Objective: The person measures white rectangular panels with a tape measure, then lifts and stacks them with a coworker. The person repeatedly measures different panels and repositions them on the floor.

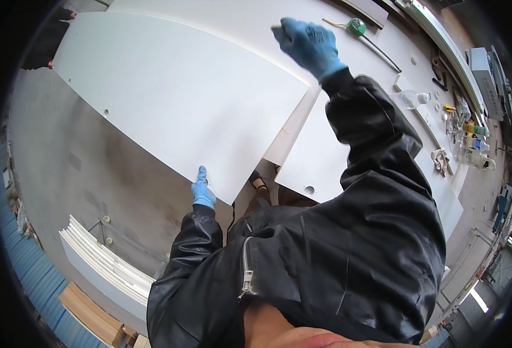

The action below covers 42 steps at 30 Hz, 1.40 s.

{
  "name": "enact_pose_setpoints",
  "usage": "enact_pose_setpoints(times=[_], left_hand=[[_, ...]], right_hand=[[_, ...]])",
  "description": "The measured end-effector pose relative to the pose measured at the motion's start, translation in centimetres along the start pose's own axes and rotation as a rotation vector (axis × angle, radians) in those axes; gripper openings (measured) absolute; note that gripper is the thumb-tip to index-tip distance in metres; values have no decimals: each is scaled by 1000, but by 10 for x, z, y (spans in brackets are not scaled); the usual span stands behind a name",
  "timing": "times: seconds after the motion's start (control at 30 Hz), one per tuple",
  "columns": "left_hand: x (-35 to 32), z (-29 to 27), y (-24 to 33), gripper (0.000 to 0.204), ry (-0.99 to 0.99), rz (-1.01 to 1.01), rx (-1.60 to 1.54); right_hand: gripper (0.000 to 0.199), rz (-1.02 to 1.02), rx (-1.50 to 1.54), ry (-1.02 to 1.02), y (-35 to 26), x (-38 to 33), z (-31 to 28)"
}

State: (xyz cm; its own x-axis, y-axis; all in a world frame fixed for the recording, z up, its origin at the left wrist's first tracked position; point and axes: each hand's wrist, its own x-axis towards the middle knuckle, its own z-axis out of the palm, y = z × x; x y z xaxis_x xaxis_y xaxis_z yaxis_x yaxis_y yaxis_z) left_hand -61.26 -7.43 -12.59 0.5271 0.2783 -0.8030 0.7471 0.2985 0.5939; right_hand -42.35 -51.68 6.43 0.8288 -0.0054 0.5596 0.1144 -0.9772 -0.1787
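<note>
A large white panel [175, 87] stretches from the far left toward my body, with small round holes near its near edge. My left hand [203, 190], in a blue glove, is closed on the panel's near edge close to its right corner, thumb lying on top. My right hand [311, 46], also gloved in blue, is raised beyond the panel's far right corner with its fingers curled in; the palm side is hidden. At the far left end, a co-worker's hands [50, 64] are at the panel's edge.
Another white panel [319, 156] with a round hole lies at my right. Beyond it are a green tape measure [357, 26], a clear plastic bottle [411, 99] and small hardware. White boards [102, 261] stand stacked at lower left, near wooden planks [90, 313].
</note>
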Motion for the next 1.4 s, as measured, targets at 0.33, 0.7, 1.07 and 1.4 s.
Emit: enact_pose_setpoints(times=[0.33, 0.7, 1.07, 1.4], left_hand=[[-17, 37, -18, 39, -375, -58, -88], [-22, 77, -33, 41, -373, -82, 81], [-15, 101, -38, 55, -413, -10, 469], [-33, 107, -25, 26, -416, -79, 151]], right_hand=[[68, 259, -20, -396, -69, -236, -28], [90, 388, -118, -552, -55, -256, -4], [88, 455, -135, -548, -48, -244, 1], [85, 418, -122, -399, -44, -251, 4]])
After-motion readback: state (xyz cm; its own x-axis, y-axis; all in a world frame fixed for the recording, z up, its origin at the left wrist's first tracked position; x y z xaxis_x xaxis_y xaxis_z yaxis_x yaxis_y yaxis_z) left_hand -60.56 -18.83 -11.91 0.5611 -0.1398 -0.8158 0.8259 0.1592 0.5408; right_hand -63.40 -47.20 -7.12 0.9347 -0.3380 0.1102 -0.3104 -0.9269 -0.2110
